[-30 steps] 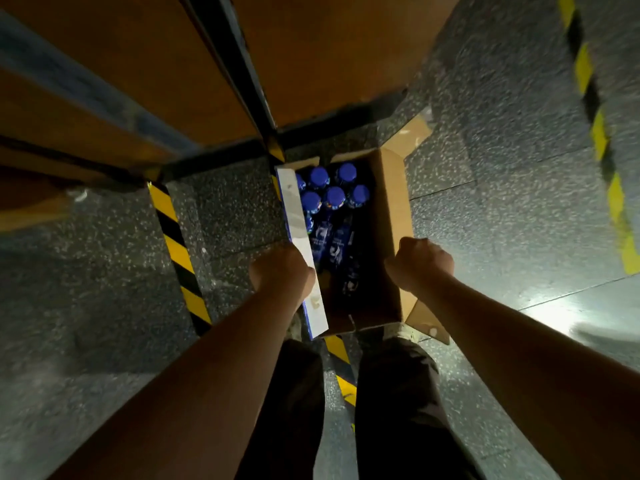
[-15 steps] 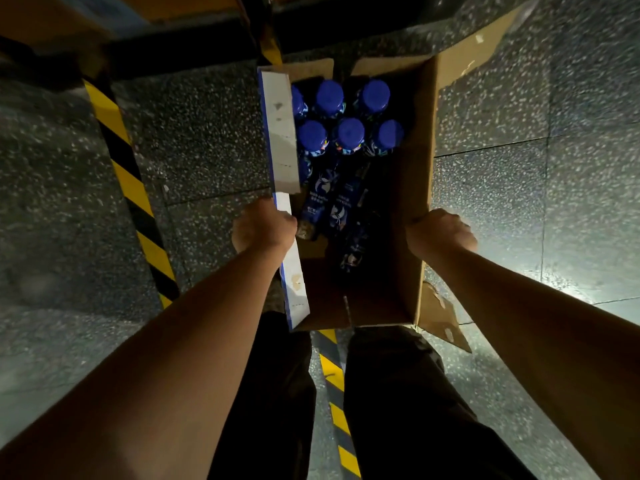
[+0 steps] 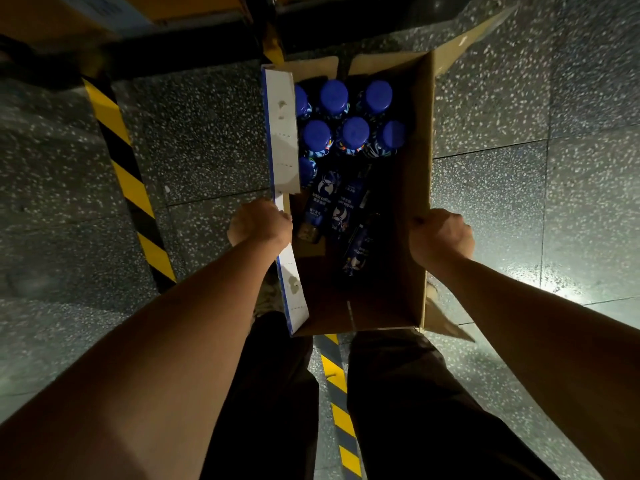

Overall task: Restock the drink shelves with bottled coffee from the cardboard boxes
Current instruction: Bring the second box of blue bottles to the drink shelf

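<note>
Speckled grey floor [image 3: 194,140] fills the view, with a dark shelf base [image 3: 166,15] along the top edge and black trousers [image 3: 408,410] at the bottom. An open box [image 3: 412,188] lies just ahead of the legs, over striped yellow-and-black tape [image 3: 131,181]. The left hand [image 3: 259,221] is clenched round the box's white left wall, and the right hand [image 3: 441,235] grips its brown right wall. Inside, blue-capped bottles [image 3: 355,133] stand upright at the far end, with a few more lying flat [image 3: 341,209] near the middle.
</note>
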`<state>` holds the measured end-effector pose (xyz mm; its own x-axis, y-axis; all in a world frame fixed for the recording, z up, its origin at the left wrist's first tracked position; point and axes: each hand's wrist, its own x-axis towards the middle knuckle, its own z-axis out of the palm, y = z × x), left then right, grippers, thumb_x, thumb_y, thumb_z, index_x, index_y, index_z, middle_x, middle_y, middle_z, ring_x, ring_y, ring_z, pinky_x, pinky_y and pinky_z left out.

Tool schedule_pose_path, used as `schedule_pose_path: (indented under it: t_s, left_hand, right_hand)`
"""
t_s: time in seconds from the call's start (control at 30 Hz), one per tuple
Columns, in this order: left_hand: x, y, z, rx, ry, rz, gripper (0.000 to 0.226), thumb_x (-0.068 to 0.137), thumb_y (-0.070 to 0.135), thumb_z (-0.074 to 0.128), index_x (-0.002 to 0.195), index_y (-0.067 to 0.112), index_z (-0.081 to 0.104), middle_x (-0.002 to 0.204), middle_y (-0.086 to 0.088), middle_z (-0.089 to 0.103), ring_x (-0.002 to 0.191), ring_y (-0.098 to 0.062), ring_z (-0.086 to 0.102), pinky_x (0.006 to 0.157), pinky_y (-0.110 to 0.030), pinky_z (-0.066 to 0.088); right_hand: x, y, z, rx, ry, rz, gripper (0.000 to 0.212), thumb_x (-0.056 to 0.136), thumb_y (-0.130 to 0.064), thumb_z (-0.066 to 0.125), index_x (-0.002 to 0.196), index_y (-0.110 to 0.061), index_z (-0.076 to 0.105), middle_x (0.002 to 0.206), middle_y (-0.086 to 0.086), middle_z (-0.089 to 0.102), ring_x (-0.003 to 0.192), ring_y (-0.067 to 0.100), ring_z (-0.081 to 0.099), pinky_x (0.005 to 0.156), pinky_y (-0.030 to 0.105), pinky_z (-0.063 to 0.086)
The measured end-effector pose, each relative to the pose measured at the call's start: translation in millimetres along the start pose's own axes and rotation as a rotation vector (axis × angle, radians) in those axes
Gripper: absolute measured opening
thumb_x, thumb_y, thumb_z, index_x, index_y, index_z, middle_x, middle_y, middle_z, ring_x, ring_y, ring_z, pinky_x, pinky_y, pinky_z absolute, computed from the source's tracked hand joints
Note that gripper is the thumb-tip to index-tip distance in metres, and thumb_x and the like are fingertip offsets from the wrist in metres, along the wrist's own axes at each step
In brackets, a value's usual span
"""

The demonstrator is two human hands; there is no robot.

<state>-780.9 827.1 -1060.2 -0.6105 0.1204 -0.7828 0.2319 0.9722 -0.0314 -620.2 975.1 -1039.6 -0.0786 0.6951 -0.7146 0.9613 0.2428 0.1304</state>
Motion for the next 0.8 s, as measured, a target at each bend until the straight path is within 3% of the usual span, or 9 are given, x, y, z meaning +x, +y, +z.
schedule_pose_path:
  t_s: [0.27,0.4,0.5,0.6,0.7,0.8]
  left_hand:
    - [-35,-11,-32,-0.014,-0.001,0.077,0.028,0.094,0.026,0.051,0.093,0.004,0.067,0.108,-0.018,0.066,0.097,-0.031,0.063,0.068,-0.032,0.040]
    - [-66,-42,-34,-0.055,-0.026,0.030,0.032,0.092,0.028,0.053,0.066,0.010,0.057,0.091,-0.013,0.069,0.073,-0.022,0.058,0.060,-0.029,0.042]
    - [-97,-69,-37,-0.150,-0.055,-0.041,0.024,0.091,0.029,0.055,0.084,0.010,0.069,0.088,-0.009,0.069,0.074,-0.020,0.061,0.057,-0.027,0.041]
    - [-131,-92,-51,-0.244,-0.050,-0.127,0.023,0.091,0.027,0.057,0.088,0.008,0.069,0.077,-0.006,0.061,0.072,-0.019,0.057,0.053,-0.024,0.037]
    - [-167,-118,-64,-0.355,-0.029,-0.201,0.028,0.089,0.028,0.059,0.105,0.006,0.066,0.104,-0.013,0.066,0.098,-0.031,0.063,0.070,-0.033,0.048]
    - [-206,-147,-76,-0.455,0.010,-0.246,0.030,0.089,0.027,0.059,0.110,0.007,0.064,0.112,-0.015,0.064,0.104,-0.033,0.061,0.077,-0.036,0.048]
  right_hand:
    - [-31,1,-42,0.025,0.019,-0.122,0.028,0.093,-0.020,0.049,0.105,0.001,0.065,0.106,0.025,0.064,0.103,0.039,0.060,0.081,0.036,0.047]
    - [-65,2,-55,-0.025,0.008,-0.194,0.031,0.093,-0.022,0.050,0.106,0.001,0.066,0.105,0.026,0.065,0.100,0.039,0.061,0.075,0.033,0.045]
    - [-94,-2,-65,-0.090,-0.012,-0.278,0.030,0.094,-0.023,0.049,0.103,0.001,0.066,0.103,0.025,0.066,0.097,0.037,0.062,0.071,0.030,0.043]
    - [-121,-16,-83,-0.211,-0.020,-0.366,0.032,0.095,-0.022,0.045,0.107,0.001,0.064,0.109,0.023,0.065,0.103,0.038,0.062,0.080,0.035,0.049]
    - [-155,-35,-104,-0.358,-0.003,-0.482,0.031,0.096,-0.019,0.043,0.108,0.001,0.064,0.111,0.021,0.065,0.106,0.037,0.061,0.080,0.034,0.050]
    - [-193,-55,-123,-0.419,0.021,-0.567,0.025,0.094,-0.017,0.048,0.101,0.000,0.065,0.104,0.020,0.067,0.099,0.035,0.064,0.071,0.034,0.049]
